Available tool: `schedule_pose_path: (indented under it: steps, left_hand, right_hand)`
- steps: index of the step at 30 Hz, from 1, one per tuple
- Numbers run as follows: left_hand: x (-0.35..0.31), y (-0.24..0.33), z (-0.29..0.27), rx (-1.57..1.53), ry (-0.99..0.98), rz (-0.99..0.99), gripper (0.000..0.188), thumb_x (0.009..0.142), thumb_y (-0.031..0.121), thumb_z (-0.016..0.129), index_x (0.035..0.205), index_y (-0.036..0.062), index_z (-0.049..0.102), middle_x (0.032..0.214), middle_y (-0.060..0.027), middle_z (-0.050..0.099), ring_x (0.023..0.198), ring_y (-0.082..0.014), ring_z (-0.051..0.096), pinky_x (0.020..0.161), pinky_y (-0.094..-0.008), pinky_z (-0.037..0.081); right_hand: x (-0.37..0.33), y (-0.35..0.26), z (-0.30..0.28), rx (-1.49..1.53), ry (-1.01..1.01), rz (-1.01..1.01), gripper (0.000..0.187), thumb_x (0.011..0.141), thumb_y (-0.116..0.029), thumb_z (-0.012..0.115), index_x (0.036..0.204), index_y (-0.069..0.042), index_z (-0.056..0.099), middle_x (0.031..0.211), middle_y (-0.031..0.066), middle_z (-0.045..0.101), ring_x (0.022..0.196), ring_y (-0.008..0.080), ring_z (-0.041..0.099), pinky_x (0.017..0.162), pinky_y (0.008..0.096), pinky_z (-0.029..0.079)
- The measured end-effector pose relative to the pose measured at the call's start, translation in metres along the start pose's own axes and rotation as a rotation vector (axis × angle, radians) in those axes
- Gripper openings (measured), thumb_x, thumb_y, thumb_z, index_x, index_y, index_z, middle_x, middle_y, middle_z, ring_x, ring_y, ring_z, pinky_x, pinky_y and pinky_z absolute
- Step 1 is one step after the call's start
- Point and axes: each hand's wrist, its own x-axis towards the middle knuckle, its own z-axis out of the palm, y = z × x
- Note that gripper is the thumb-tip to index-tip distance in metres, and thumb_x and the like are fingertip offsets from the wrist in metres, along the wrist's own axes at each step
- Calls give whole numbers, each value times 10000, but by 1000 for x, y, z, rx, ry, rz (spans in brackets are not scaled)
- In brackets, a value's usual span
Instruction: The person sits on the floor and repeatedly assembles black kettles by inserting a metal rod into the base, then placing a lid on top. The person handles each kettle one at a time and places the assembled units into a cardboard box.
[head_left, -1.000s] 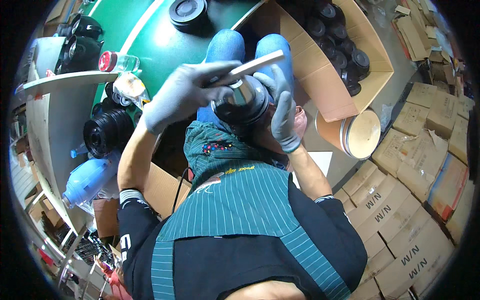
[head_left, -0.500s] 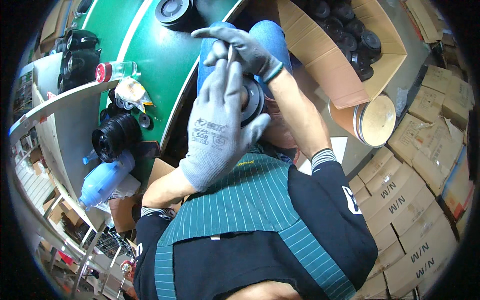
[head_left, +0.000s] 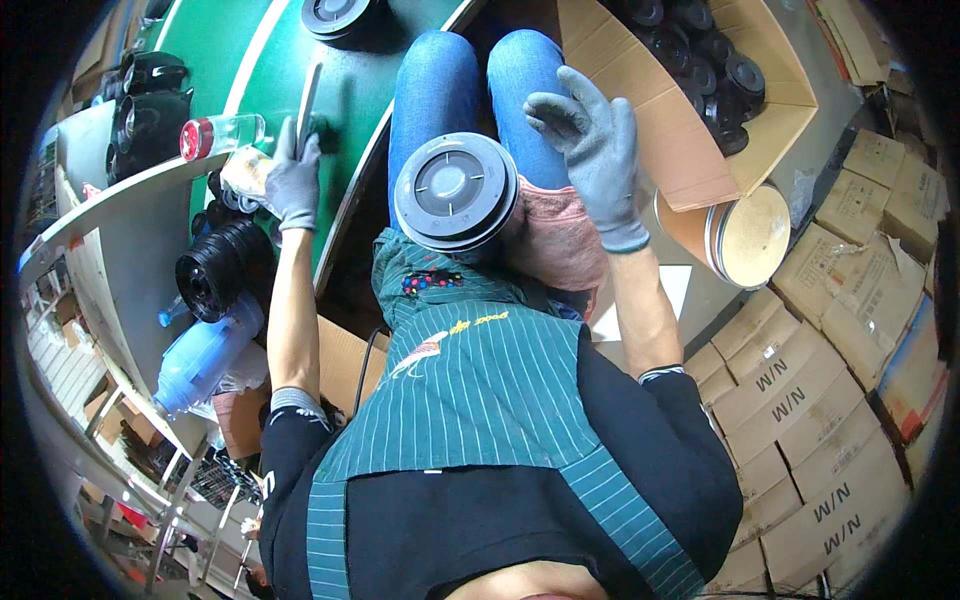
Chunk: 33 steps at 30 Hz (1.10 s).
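On my lap lies a round black plastic part (head_left: 455, 185) with a stepped rim and cross marks on its face. Neither hand touches it. Off to the left, over the green tabletop, my left hand (head_left: 293, 190) in a grey glove grips a thin, flat, pale grey tool (head_left: 310, 98) that points away from me; its exact kind is unclear. The glove is beside a crumpled white plastic packet (head_left: 247, 173). My right hand (head_left: 600, 150), also gloved, hovers right of my knees with its fingers apart and holds nothing. A pink cloth (head_left: 560, 235) rests by my right thigh.
Black round parts (head_left: 338, 15) sit at the table's far end. A red-lidded jar (head_left: 222, 135), stacked black rings (head_left: 225, 270) and a blue bottle (head_left: 208, 360) stand left. At right are an open carton (head_left: 640, 110) of black parts, a round drum (head_left: 755, 238) and stacked cartons (head_left: 800, 400).
My hands were together over my lap and have parted. The left swung left over the table with the thin tool; the right moved right and opened. The black part is now uncovered.
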Motion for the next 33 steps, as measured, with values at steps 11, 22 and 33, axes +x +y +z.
schedule_pose_path:
  steps: [11, 22, 33]
  left_hand:
    - [-69, 107, -26, -1485, 208, 11, 626, 1155, 443, 418, 1552, -35, 495, 1501, -170, 594, 1386, -278, 575, 1224, -411, 409]
    - [-32, 109, -36, -2047, -175, -369, 785, 1137, 620, 254, 1516, 3, 558, 1420, -218, 673, 1313, -339, 633, 1204, -478, 437]
    - [-47, 161, -32, -1884, -651, -217, 577, 1166, 456, 393, 1439, 24, 661, 1329, -143, 745, 1242, -256, 694, 1157, -410, 499]
  right_hand:
    - [7, 45, 6, -766, 147, -372, 881, 1131, -692, 167, 1453, -18, 632, 1447, 223, 665, 1391, 334, 600, 1236, 482, 424]
    - [14, 6, 25, -139, -99, -163, 1164, 995, -901, 97, 1485, 30, 594, 1424, 235, 679, 1346, 335, 643, 1236, 470, 428]
    - [20, 51, 41, -301, -60, 115, 943, 1144, -679, 126, 1306, 41, 713, 1252, 168, 745, 1205, 253, 692, 1144, 368, 502]
